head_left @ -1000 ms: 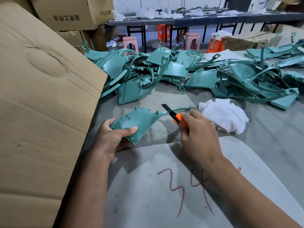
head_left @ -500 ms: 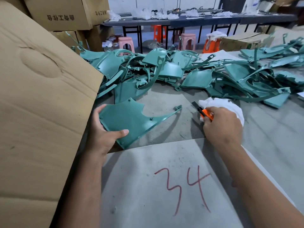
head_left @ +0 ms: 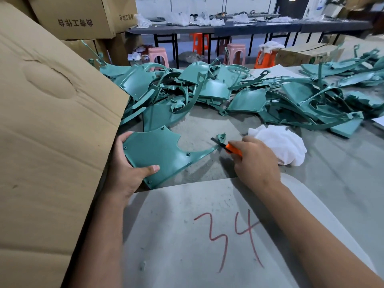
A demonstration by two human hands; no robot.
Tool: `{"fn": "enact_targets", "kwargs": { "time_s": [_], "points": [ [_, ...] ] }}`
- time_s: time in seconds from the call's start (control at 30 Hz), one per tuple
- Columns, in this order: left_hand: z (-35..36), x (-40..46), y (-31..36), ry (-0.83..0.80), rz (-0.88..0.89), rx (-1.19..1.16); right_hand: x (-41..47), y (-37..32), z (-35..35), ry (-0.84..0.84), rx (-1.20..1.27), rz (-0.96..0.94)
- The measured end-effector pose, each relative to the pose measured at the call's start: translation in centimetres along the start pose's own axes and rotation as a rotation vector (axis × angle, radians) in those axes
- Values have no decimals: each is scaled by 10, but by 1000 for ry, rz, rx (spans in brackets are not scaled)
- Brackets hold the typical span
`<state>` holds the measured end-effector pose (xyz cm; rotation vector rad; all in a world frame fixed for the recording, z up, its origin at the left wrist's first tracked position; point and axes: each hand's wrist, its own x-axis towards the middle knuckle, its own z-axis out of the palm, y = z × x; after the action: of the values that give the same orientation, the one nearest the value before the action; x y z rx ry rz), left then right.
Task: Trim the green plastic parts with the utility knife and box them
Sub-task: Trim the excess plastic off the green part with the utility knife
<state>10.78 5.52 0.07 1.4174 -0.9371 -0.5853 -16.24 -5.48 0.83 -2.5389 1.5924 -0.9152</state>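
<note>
- Standing at far left: cardboard box [head_left: 52, 142], flap leaning beside the work.
- Left hand [head_left: 126, 173] — grip clamped on green part [head_left: 158, 150], thumb on top, held just above the counter [head_left: 342, 183].
- Right hand [head_left: 255, 161] — grip closed round utility knife [head_left: 227, 147], blade at the part's thin tip.
- Risk: slender tip may flex, blade skids toward white cloth [head_left: 280, 142].

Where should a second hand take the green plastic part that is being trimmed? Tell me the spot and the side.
Probably the broad flat panel of the fin-shaped green plastic part, along its upper edge beside the round notch, coming from the far side. The left hand already grips the near-left corner, and the orange utility knife in the right hand works at the thin right tip, so avoid that end.
</note>
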Motion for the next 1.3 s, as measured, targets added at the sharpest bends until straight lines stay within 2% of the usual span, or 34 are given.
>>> {"fn": "enact_targets", "kwargs": {
  "time_s": [0.1, 0.37, 0.47, 0.57, 0.73, 0.83, 1.0, 1.1, 1.3],
  "points": [
    [0, 0, -3, 13, -45, 19, -10, -18, -7, -24, 101, -115],
    [2, -2, 0, 61, -198, -43, -22, -37, -13, -85, 271, -177],
    [5, -4, 2, 71, -204, -73, -16, -24, -13, 10, 270, -103],
    [12, -6, 5, 103, -206, -67, -17, -23, -10, 79, 155, 0],
    [18, -5, 6, 124, -293, -113, -25, -38, -8, 69, 207, -116],
    [17, -4, 9, 140, -308, -182, -25, -39, -6, 81, 226, -121],
    [22, -1, 25, 179, -292, -341, -24, -33, -7, 222, 308, -109],
    [29, -2, 31, 163, -238, -345, -22, -30, -7, 272, 323, -100],
    [39, -7, 27, 175, -417, -509, -24, -33, -5, 234, 344, -192]
  ]
}}
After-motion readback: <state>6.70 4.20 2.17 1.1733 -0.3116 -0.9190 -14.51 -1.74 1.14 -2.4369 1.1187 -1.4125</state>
